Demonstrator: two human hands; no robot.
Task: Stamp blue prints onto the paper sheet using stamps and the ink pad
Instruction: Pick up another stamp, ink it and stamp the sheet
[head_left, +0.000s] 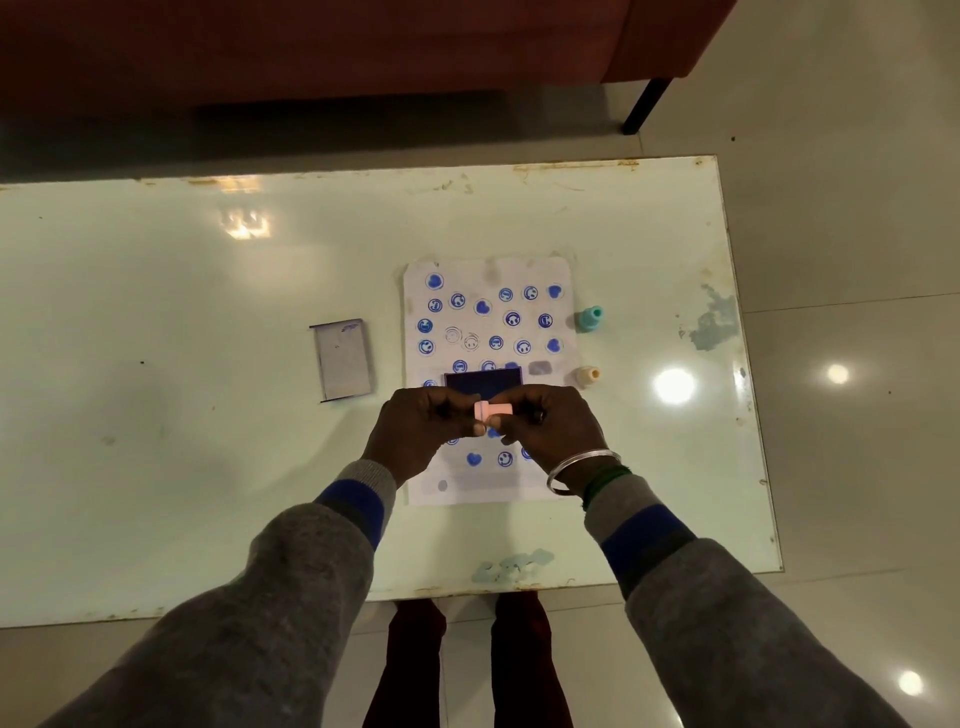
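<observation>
A white paper sheet (488, 332) covered with several blue round and heart prints lies on the glass table. The dark blue ink pad (483, 378) rests on the sheet's lower half. Both hands hold a small pink stamp (492, 410) sideways above the sheet, just in front of the pad. My left hand (421, 431) pinches its left end. My right hand (550, 428) grips its right end. A teal stamp (590, 318) and a cream stamp (586, 376) stand upright just right of the sheet.
The ink pad's lid (343, 359) lies left of the sheet. The table's right edge (748, 364) is close to the stamps. A brown sofa (363, 47) stands behind the table. My legs show below the near edge.
</observation>
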